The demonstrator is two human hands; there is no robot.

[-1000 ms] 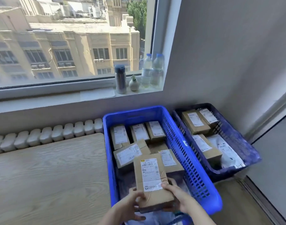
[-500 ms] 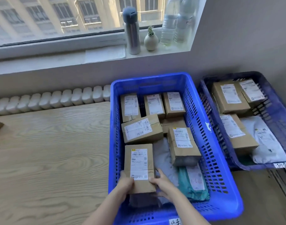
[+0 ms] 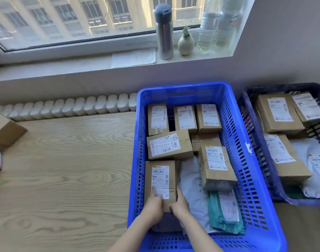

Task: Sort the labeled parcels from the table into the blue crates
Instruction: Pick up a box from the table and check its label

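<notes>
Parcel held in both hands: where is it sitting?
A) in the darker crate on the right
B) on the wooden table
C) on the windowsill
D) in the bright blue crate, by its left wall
D: the left hand and right hand grip the near end of the brown parcel, which lies inside the bright blue crate against its left wall.

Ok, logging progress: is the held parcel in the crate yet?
In: the parcel lies label-up between the walls of the blue crate.
</notes>
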